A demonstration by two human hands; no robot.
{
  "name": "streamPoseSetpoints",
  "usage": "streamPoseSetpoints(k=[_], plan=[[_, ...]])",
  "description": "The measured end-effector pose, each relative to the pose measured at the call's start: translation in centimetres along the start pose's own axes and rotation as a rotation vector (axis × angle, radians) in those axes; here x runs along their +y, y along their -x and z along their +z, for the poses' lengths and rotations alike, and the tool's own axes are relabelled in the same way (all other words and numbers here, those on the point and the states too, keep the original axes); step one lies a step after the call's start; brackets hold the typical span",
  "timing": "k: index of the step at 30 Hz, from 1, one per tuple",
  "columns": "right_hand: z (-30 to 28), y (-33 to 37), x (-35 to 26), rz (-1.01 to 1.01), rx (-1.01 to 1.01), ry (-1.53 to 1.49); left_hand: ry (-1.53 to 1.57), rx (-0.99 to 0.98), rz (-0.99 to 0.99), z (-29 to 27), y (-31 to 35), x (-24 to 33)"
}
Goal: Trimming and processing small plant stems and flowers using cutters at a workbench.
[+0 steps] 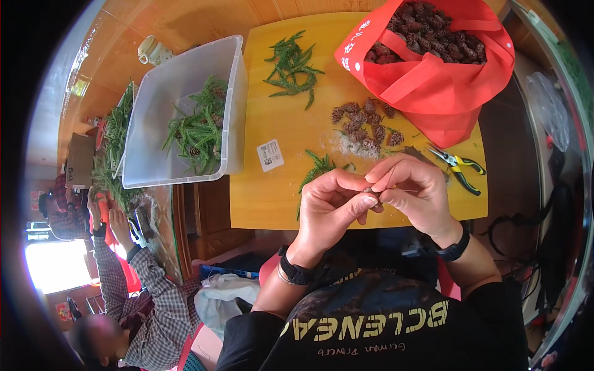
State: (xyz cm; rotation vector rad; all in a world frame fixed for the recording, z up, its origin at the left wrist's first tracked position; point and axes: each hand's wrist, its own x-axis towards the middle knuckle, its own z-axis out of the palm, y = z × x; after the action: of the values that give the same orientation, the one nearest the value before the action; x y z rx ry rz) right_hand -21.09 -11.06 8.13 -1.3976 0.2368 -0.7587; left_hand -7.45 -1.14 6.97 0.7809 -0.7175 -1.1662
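Above the near edge of the yellow table, my left hand (pixel 331 207) and my right hand (pixel 416 193) meet fingertip to fingertip. Both are closed in a pinch around a small brown pine cone (pixel 372 193), mostly covered by the fingers. Just beyond them lies a heap of pine cones (pixel 365 123) with whitish crumbs (pixel 359 147) beside it. A green artificial sprig (pixel 318 168) lies by my left hand. To the right of my right hand rest pliers (pixel 458 162) with yellow and black handles, jaws toward the heap.
A red bag (pixel 427 86) full of pine cones stands at the far right. More green sprigs (pixel 291 65) and a white label (pixel 270 155) lie on the table (pixel 266 204). At left is a translucent bin (pixel 232 111) holding sprigs with cones. A co-worker in checked sleeves (pixel 151 272) works beyond it.
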Motion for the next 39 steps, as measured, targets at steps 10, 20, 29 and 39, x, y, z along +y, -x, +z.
streamPoseSetpoints(k=[10, 20, 29, 39], plan=[[-0.5, -0.3, -0.2, 0.003, -0.023, -0.015, 0.038, -0.04, 0.01, -0.2, -0.2, 0.1], [-0.4, -0.1, 0.5, -0.175, 0.03, 0.287, -0.161, 0.057, 0.082, 0.6, -0.1, 0.1], [1.2, 0.5, 1.1, -0.096, 0.16, 0.096, -0.76, 0.002, 0.502, 0.4, -0.7, 0.0], [-0.4, 0.3, -0.3, -0.006, 0.07, 0.166, -0.308, 0.035, 0.156, 0.8, -0.7, 0.1]])
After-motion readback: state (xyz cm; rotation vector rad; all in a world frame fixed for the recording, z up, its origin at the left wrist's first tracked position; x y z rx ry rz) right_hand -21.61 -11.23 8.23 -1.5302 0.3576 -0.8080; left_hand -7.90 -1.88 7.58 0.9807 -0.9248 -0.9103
